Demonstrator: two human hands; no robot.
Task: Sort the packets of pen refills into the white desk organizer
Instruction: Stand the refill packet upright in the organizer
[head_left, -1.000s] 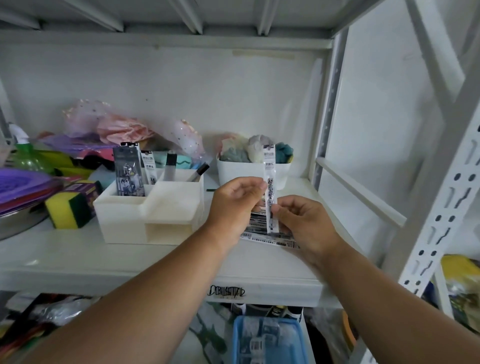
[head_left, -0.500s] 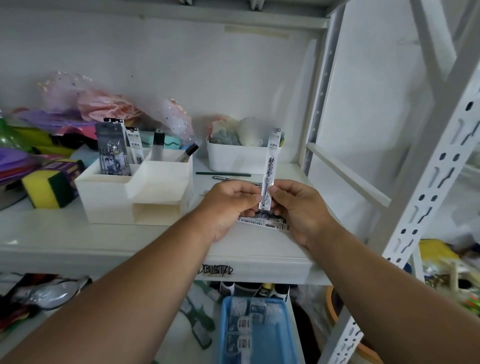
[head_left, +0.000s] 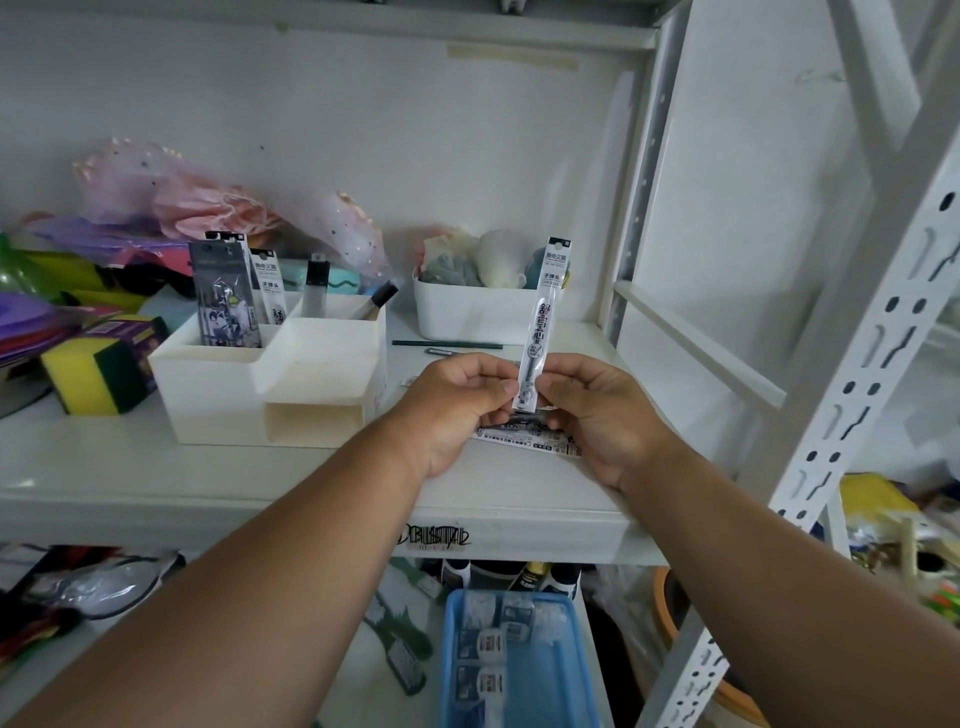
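A narrow white refill packet (head_left: 543, 322) stands upright above the shelf, pinched at its lower end between my left hand (head_left: 457, 405) and my right hand (head_left: 597, 410). Under my hands, more refill packets (head_left: 530, 441) lie flat on the shelf, partly hidden. The white desk organizer (head_left: 260, 384) stands to the left of my hands. Its back left compartment holds a dark packet (head_left: 223, 296) and a white refill packet (head_left: 270, 291); a pen and a marker stand in the back right one.
A white bin (head_left: 478, 314) of soft items sits behind my hands, with a dark pencil (head_left: 447, 344) lying before it. A yellow-green sponge (head_left: 93, 374) and coloured clutter fill the left. The rack's upright (head_left: 857, 364) is at right. A blue basket (head_left: 514, 665) sits below.
The view has dropped and closed in a little. Both hands have come together at the packet's lower end and hold it upright and a bit lower over the flat packets.
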